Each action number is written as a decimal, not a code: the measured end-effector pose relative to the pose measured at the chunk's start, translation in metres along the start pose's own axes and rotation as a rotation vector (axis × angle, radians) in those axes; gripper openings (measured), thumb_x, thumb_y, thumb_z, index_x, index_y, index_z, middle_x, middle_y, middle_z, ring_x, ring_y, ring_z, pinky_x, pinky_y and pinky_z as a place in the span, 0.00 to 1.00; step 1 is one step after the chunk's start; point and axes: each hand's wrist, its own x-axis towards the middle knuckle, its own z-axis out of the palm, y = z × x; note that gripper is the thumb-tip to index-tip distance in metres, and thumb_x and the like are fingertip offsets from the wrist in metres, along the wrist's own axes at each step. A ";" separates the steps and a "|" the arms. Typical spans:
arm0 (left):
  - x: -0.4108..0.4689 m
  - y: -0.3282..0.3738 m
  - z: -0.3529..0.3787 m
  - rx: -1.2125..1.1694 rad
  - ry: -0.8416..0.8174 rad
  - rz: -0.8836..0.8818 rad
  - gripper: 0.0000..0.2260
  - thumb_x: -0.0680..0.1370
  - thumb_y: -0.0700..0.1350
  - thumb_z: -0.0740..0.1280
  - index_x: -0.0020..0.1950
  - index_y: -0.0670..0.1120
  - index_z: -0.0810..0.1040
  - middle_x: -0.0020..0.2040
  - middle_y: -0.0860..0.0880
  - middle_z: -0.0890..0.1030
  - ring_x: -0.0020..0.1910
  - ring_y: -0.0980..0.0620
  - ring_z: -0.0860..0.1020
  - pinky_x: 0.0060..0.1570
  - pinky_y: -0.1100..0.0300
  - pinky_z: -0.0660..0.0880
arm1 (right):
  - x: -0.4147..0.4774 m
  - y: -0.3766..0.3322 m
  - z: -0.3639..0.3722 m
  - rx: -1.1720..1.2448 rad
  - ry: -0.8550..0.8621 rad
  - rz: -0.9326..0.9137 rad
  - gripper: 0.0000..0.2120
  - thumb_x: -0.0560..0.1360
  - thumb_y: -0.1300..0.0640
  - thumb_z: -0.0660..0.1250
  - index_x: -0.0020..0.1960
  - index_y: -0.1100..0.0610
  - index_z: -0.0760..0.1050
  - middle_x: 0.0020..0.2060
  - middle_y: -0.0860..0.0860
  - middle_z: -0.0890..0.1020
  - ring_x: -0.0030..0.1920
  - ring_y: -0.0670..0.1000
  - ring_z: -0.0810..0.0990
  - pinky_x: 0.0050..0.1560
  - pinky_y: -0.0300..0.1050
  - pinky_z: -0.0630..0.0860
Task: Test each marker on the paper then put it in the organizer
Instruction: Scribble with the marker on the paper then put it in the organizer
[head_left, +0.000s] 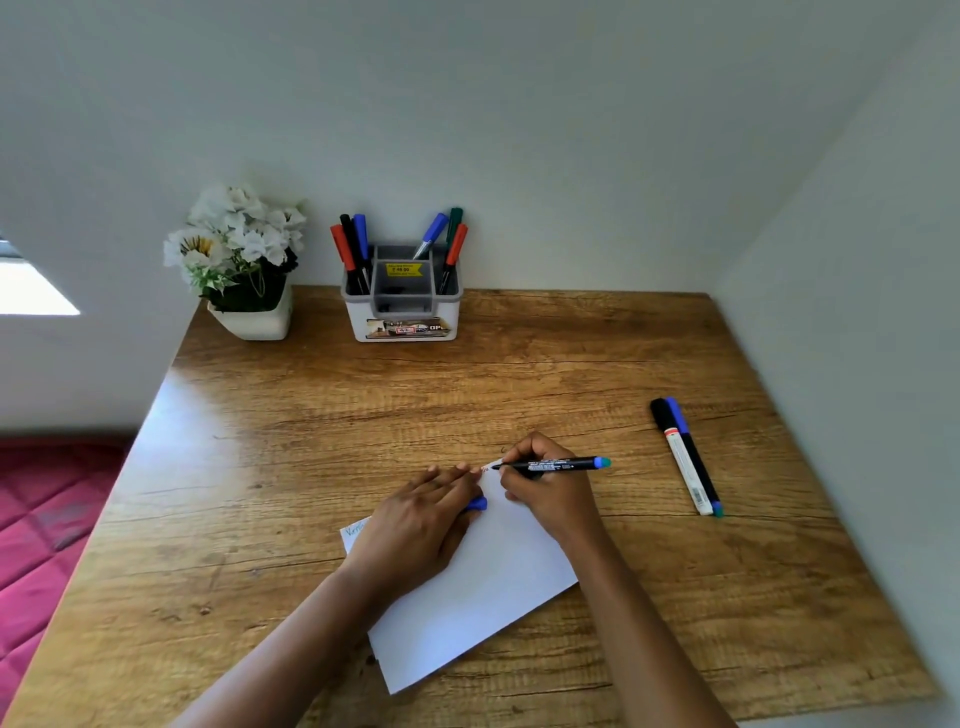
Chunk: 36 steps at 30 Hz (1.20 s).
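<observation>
**Marker tip touching down on paper**

Right hand (545, 493) is gripping a black marker (550, 464) with fingers curled round the barrel. The tip is pointing to 9 o'clock and the blue tail end to 3. The tip is sitting at the far corner of the paper (483, 587), next to a small reddish scribble.

Left hand (421, 514) is lying on the paper at its 10 o'clock side, fingers stretched out and pressing it down. A blue cap (477, 504) is sticking out from under the thumb side; can't tell if it's being pinched or just covered.

Green writing (356, 530) is showing at the paper's 9 o'clock corner.

Two more markers (685, 457) are lying side by side, touching, on the desk (311, 415) at 3 o'clock, well apart from the paper.

The organizer (402, 296) is standing at 12 o'clock against the wall, with markers leaning in its left and right compartments.

A flower pot (249, 270) is sitting at 11 o'clock. A red quilted bed (41, 519) is showing at 9 o'clock off the desk.
</observation>
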 end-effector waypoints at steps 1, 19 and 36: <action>0.000 0.000 0.000 0.000 -0.004 -0.003 0.16 0.80 0.51 0.55 0.64 0.47 0.74 0.64 0.48 0.78 0.64 0.52 0.75 0.68 0.56 0.62 | 0.000 0.001 0.000 -0.004 0.005 0.001 0.08 0.70 0.66 0.70 0.39 0.54 0.76 0.35 0.48 0.80 0.35 0.44 0.79 0.42 0.55 0.80; 0.000 0.000 0.001 -0.025 0.031 0.005 0.13 0.80 0.50 0.56 0.59 0.49 0.75 0.64 0.50 0.78 0.64 0.53 0.74 0.66 0.55 0.67 | 0.000 0.001 0.004 -0.011 0.050 0.004 0.09 0.71 0.66 0.70 0.38 0.53 0.75 0.36 0.48 0.81 0.37 0.44 0.80 0.39 0.48 0.83; 0.000 0.002 -0.002 -0.015 0.013 -0.011 0.14 0.80 0.50 0.55 0.59 0.49 0.77 0.63 0.50 0.78 0.64 0.54 0.74 0.66 0.58 0.63 | -0.001 0.005 0.005 -0.064 0.058 -0.018 0.09 0.70 0.64 0.71 0.39 0.51 0.76 0.36 0.45 0.81 0.38 0.44 0.81 0.41 0.56 0.82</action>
